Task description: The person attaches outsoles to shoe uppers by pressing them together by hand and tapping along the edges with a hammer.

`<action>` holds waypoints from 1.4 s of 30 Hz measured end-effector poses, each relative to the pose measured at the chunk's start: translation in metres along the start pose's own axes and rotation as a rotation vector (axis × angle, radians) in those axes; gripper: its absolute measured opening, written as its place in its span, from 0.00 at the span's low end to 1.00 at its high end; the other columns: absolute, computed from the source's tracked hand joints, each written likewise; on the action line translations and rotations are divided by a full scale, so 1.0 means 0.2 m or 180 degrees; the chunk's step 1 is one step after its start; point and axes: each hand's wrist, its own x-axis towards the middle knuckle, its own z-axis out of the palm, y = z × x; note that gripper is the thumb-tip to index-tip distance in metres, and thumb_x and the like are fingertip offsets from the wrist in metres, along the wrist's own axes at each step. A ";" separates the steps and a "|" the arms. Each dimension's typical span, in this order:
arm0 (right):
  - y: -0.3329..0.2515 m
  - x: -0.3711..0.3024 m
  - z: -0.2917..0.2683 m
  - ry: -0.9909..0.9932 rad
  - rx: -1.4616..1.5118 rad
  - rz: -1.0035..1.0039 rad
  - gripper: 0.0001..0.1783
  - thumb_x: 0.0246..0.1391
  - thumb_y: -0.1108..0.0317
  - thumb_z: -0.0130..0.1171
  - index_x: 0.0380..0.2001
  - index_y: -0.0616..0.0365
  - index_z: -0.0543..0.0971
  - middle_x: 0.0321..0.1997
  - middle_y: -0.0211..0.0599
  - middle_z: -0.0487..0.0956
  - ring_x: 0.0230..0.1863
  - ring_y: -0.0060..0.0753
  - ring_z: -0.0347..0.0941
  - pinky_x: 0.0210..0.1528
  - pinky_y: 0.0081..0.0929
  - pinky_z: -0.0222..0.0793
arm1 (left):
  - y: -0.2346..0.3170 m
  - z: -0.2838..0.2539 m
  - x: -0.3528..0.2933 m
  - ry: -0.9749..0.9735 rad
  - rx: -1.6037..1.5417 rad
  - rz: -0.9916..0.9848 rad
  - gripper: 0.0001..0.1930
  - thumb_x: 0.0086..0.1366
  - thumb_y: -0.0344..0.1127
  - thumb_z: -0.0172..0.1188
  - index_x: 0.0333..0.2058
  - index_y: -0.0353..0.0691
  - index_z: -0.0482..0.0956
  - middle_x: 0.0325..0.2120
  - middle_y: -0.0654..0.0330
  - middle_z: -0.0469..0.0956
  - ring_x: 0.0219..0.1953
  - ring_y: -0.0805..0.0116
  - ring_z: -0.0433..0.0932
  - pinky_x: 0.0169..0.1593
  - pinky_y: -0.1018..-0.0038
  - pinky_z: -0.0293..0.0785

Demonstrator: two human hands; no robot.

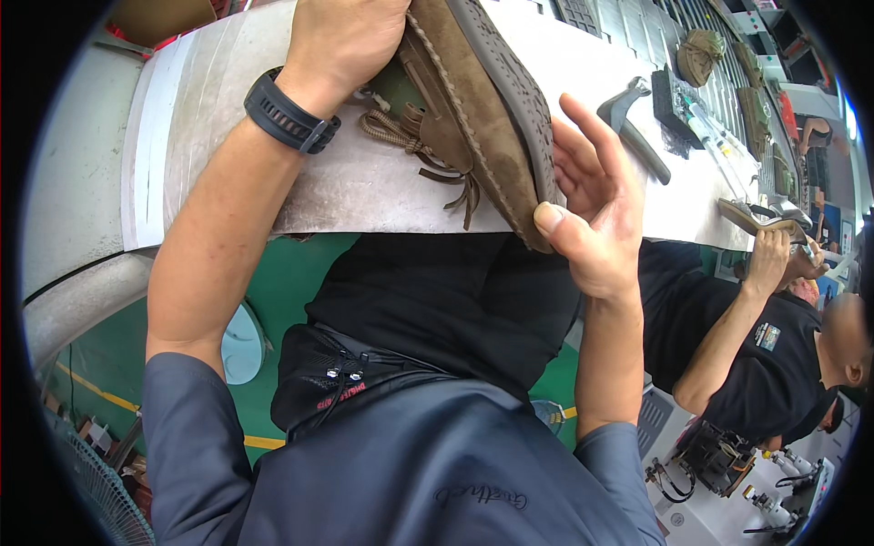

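Observation:
A brown suede shoe (478, 118) is tilted on its side above the work surface, its dark treaded sole (510, 77) turned to the right. At the top edge of the view, my left hand (346, 36) grips one end of it; some of those fingers are cut off or hidden. My right hand (596, 209) has its thumb against the other end, at the sole's edge, while its other fingers curve loosely along the sole side. Brown laces (393, 130) and leather tassels (464, 191) hang from the shoe's left side.
The pale bench (319, 196) curves across the front. On it, to the right, lie a dark curved-handled tool (628, 127) and a black block (675, 105). A conveyor (642, 32) carries shoe parts. At right a co-worker (756, 337) handles a sole-shaped piece. A blue stool (243, 346) stands below.

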 end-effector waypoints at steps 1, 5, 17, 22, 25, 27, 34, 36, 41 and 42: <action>-0.01 0.01 0.00 -0.0023 -0.0046 0.0015 0.55 0.43 0.65 0.76 0.73 0.70 0.61 0.65 0.56 0.74 0.63 0.37 0.73 0.70 0.34 0.65 | 0.00 0.00 0.00 0.0001 -0.0003 0.0003 0.25 0.77 0.53 0.58 0.38 0.31 0.83 0.29 0.66 0.80 0.32 0.78 0.74 0.38 0.77 0.72; -0.04 0.08 0.02 -0.0164 -0.0111 0.0195 0.55 0.41 0.65 0.78 0.71 0.70 0.63 0.62 0.53 0.77 0.62 0.36 0.75 0.68 0.32 0.67 | 0.02 0.00 -0.02 0.0030 -0.0235 -0.0043 0.25 0.77 0.53 0.59 0.38 0.31 0.83 0.28 0.65 0.80 0.31 0.78 0.74 0.37 0.77 0.72; -0.09 0.26 -0.02 -0.0697 -0.0342 0.0234 0.51 0.39 0.63 0.82 0.66 0.72 0.71 0.58 0.42 0.79 0.59 0.33 0.75 0.63 0.33 0.69 | 0.09 -0.01 -0.04 0.0036 -0.0441 -0.0143 0.24 0.75 0.53 0.61 0.34 0.33 0.80 0.25 0.66 0.78 0.29 0.78 0.73 0.34 0.76 0.71; -0.11 0.28 0.00 -0.0695 -0.0451 0.0297 0.51 0.37 0.59 0.84 0.63 0.73 0.74 0.54 0.39 0.79 0.54 0.31 0.75 0.60 0.31 0.69 | 0.06 0.02 -0.03 0.0179 -0.0503 0.0015 0.24 0.74 0.54 0.62 0.37 0.32 0.81 0.26 0.64 0.79 0.31 0.76 0.75 0.36 0.74 0.73; -0.12 0.30 0.01 -0.0697 -0.0462 0.0336 0.51 0.36 0.57 0.85 0.62 0.73 0.75 0.54 0.38 0.79 0.53 0.30 0.74 0.59 0.30 0.69 | 0.11 0.00 -0.05 0.0151 -0.0616 0.0020 0.25 0.74 0.53 0.62 0.41 0.31 0.83 0.29 0.61 0.82 0.33 0.75 0.77 0.38 0.74 0.75; -0.10 0.32 0.01 -0.0694 -0.0454 0.0315 0.50 0.36 0.57 0.85 0.62 0.72 0.75 0.53 0.37 0.78 0.53 0.29 0.74 0.59 0.30 0.69 | 0.11 -0.01 -0.06 0.0131 -0.0600 0.0088 0.25 0.74 0.54 0.62 0.40 0.31 0.83 0.29 0.60 0.83 0.33 0.74 0.78 0.39 0.73 0.76; -0.11 0.41 0.04 -0.0695 -0.0472 0.0321 0.46 0.39 0.59 0.84 0.60 0.70 0.76 0.47 0.32 0.76 0.51 0.24 0.72 0.58 0.25 0.69 | 0.12 -0.01 -0.05 0.0203 -0.0417 -0.0040 0.25 0.73 0.54 0.63 0.40 0.30 0.82 0.28 0.57 0.83 0.32 0.71 0.79 0.38 0.71 0.76; -0.15 0.45 0.08 -0.0706 -0.0512 0.0351 0.45 0.39 0.60 0.84 0.59 0.70 0.77 0.46 0.30 0.76 0.49 0.22 0.73 0.55 0.23 0.70 | 0.10 0.00 -0.04 0.0244 -0.0379 0.0064 0.25 0.73 0.54 0.63 0.38 0.30 0.82 0.27 0.55 0.83 0.32 0.71 0.79 0.37 0.71 0.76; -0.24 0.56 0.13 -0.0501 -0.0733 0.0018 0.44 0.38 0.60 0.85 0.57 0.69 0.77 0.42 0.27 0.76 0.40 0.18 0.72 0.46 0.17 0.72 | 0.16 0.00 -0.02 0.0226 -0.0425 0.0283 0.24 0.69 0.52 0.67 0.42 0.30 0.81 0.30 0.56 0.83 0.34 0.71 0.79 0.39 0.71 0.77; -0.28 0.56 0.16 -0.0496 -0.0569 -0.0094 0.44 0.36 0.59 0.86 0.56 0.68 0.78 0.42 0.29 0.78 0.41 0.20 0.74 0.47 0.19 0.74 | 0.18 0.00 -0.01 0.0280 -0.0633 0.0579 0.25 0.67 0.51 0.70 0.44 0.30 0.80 0.32 0.56 0.83 0.35 0.72 0.79 0.40 0.72 0.77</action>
